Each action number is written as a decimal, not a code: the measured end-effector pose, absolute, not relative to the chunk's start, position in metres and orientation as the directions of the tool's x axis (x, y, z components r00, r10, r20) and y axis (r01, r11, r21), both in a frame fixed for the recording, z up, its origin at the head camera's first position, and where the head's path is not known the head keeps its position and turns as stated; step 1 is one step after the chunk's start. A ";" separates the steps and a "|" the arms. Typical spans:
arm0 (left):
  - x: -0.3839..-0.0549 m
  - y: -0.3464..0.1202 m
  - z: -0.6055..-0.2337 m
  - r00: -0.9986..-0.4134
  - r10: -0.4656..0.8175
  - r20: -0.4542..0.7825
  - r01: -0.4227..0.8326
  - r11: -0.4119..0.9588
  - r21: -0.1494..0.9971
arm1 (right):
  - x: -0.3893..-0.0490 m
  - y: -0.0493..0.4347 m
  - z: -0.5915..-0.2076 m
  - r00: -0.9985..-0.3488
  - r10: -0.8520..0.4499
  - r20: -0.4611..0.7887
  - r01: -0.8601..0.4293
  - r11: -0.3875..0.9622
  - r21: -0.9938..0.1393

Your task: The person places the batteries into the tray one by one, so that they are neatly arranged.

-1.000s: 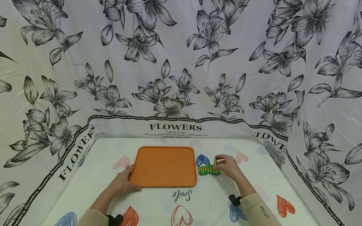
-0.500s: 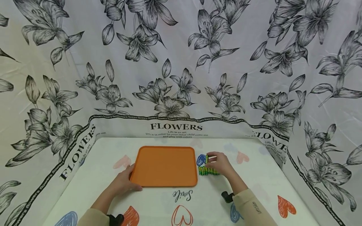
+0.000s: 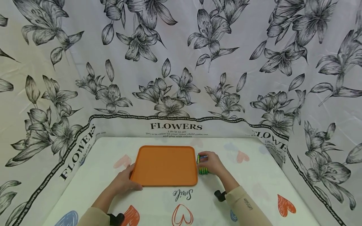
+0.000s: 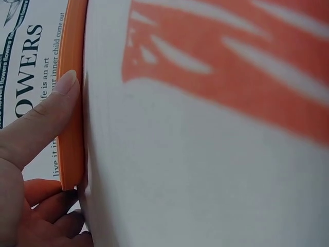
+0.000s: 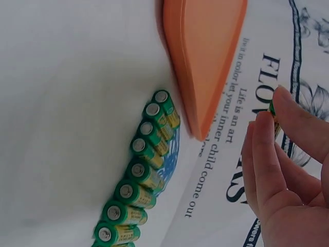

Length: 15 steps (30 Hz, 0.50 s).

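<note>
White cloth (image 3: 175,47) printed with black line-drawn flowers hangs across the far side and down both sides, its lower band lettered "FLOWERS" over smaller text. In front of it I have a pale desk (image 3: 155,207) patterned with red, pink and blue hearts; the word "Smile" (image 3: 183,194) reads upside down to me, just near of an orange tray (image 3: 165,166).

That tray lies flat, left of the middle. With my left hand (image 3: 123,181) I grip it at its near left corner, thumb pressed on the near wall and fingers curled at the left end.

Just right of the tray, green and gold batteries (image 3: 203,171) lie side by side in a row running left to right, metal ends facing me. Part of the row is hidden behind my right hand (image 3: 212,163), and it runs out of the right wrist view. A blue heart print (image 5: 170,163) shows just beyond them.

My right hand pinches a single battery (image 3: 198,159) between thumb and fingers, raised over the far side of the row, near the tray's right rim. My fingers cover most of it. Beige sleeves (image 3: 246,205) reach to both my wrists.
</note>
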State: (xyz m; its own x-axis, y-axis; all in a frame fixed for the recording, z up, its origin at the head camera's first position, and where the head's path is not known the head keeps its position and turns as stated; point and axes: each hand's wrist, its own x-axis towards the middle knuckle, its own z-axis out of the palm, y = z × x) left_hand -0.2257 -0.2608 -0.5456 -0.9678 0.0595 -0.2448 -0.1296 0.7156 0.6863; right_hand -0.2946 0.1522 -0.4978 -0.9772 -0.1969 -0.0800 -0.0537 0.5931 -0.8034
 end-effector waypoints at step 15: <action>-0.224 -0.261 -0.545 -0.969 0.064 -0.239 -0.119 0.729 0.675 | -0.295 0.120 -0.495 -0.956 -0.286 -0.064 -0.114 0.565 -0.817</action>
State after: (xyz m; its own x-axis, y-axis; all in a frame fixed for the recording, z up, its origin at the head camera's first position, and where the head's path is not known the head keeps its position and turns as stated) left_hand -0.2239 -0.2609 -0.5445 -0.9690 0.0636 -0.2389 -0.1185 0.7285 0.6747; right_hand -0.2948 0.1204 -0.4953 -0.9560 -0.2862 -0.0641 -0.1143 0.5650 -0.8171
